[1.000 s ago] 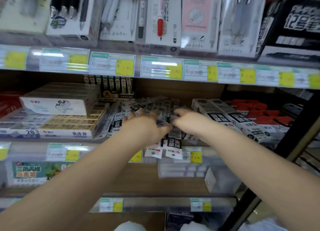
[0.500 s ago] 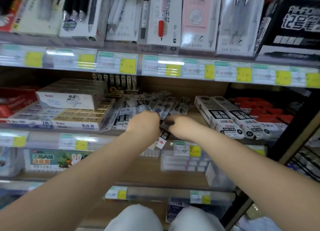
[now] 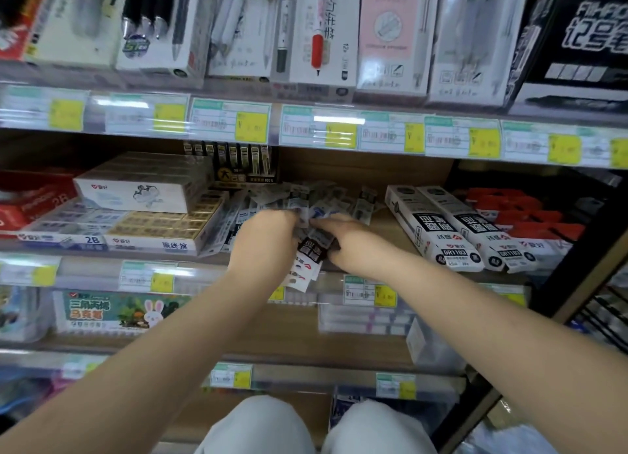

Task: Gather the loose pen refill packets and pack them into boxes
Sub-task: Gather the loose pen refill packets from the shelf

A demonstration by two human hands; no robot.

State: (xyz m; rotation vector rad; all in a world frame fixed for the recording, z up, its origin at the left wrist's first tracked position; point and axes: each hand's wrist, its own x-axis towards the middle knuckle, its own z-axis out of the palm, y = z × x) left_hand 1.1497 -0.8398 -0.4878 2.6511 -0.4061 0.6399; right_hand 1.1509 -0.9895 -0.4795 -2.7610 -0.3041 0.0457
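Several loose pen refill packets (image 3: 316, 198), clear with black and white labels, lie in a heap on the middle shelf (image 3: 394, 229). My left hand (image 3: 263, 241) and my right hand (image 3: 351, 243) meet at the front of the heap. Both curl round a bunch of packets (image 3: 311, 253) whose lower ends hang over the shelf edge. Two long white refill boxes (image 3: 455, 229) with black labels lie to the right of the heap. My fingertips are hidden among the packets.
Stacked eraser boxes (image 3: 146, 215) sit left of the heap, and red packs (image 3: 530, 215) at far right. A black display box (image 3: 243, 164) stands behind. Price-tag rails (image 3: 306, 130) line each shelf front. Pen boxes fill the shelf above. My knees (image 3: 306, 426) show below.
Both hands have closed in from a spread reach over the heap and drawn a bunch of packets toward the shelf's front edge. The view has shifted down slightly.
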